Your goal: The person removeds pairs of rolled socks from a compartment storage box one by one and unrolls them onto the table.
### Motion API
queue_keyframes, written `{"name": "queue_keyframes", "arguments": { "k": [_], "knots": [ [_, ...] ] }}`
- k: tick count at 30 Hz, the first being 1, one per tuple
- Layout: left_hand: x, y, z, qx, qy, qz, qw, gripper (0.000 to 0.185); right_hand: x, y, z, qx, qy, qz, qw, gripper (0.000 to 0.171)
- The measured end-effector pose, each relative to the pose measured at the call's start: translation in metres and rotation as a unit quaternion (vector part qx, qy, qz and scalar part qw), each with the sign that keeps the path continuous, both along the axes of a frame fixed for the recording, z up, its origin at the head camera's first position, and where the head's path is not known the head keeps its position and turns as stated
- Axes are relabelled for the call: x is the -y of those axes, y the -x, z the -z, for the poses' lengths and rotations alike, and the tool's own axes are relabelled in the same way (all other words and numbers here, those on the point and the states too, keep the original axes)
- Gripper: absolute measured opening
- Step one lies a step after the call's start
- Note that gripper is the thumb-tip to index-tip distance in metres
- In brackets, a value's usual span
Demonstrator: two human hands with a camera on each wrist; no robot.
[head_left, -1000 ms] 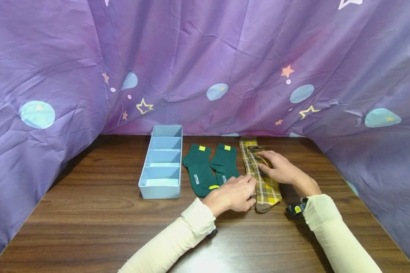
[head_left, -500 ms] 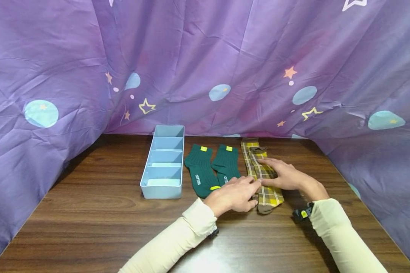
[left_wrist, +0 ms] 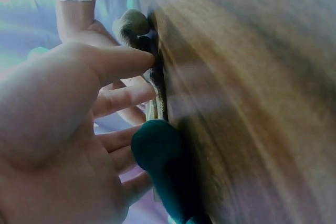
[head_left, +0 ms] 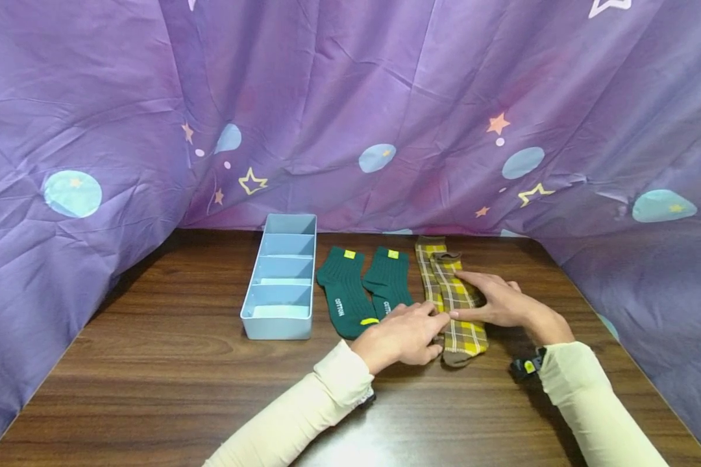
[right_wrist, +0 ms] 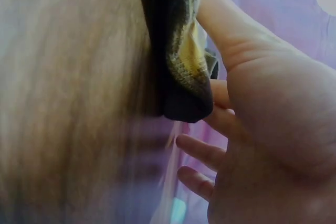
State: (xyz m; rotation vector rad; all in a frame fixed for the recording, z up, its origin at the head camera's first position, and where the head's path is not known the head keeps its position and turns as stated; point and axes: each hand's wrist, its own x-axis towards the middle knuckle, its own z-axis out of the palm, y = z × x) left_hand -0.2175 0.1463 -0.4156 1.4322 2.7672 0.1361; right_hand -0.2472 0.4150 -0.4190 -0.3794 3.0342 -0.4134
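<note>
Two brown-and-yellow plaid socks lie side by side, overlapping; the right plaid sock (head_left: 464, 331) is nearer the right hand. The left plaid sock (head_left: 429, 263) is partly covered by my left hand (head_left: 403, 334), whose fingers reach over it with the fingertips at the seam between the two. My right hand (head_left: 505, 303) rests its fingertips and thumb on the right plaid sock, fingers loosely extended. The left wrist view shows a green sock toe (left_wrist: 157, 145) beside the left fingers. In the right wrist view, the plaid sock's toe (right_wrist: 189, 77) appears close to the right palm.
Two green socks, a left green sock (head_left: 344, 292) and a right green sock (head_left: 388, 275), lie flat beside the plaid ones. A light blue divided box (head_left: 277, 329) stands left of them on the wooden table (head_left: 169, 376). A purple curtain (head_left: 304, 130) hangs behind.
My right hand has shifted right and toward me along the plaid sock, its thumb coming down close to the left fingertips. The left hand stays nearly in place.
</note>
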Motion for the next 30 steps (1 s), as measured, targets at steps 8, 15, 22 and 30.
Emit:
{"name": "queue_keyframes", "arguments": {
  "k": [8,15,22,30],
  "knots": [
    [0.001,0.001,-0.001,-0.005,0.008,0.000,1.0000,0.038,-0.014,0.006,0.000,0.000,0.000,0.005,1.000,0.103],
    [0.002,0.001,-0.002,0.005,0.006,0.002,1.0000,0.033,-0.026,0.009,0.002,0.018,0.010,0.009,1.000,0.102],
    [0.004,0.002,-0.003,0.006,0.003,0.007,1.0000,0.027,-0.037,0.010,0.001,0.034,0.016,-0.003,0.999,0.100],
    [0.004,0.003,-0.004,0.015,0.003,0.006,0.9999,0.025,-0.042,0.011,-0.002,0.058,0.037,-0.010,0.998,0.099]
  ]
}}
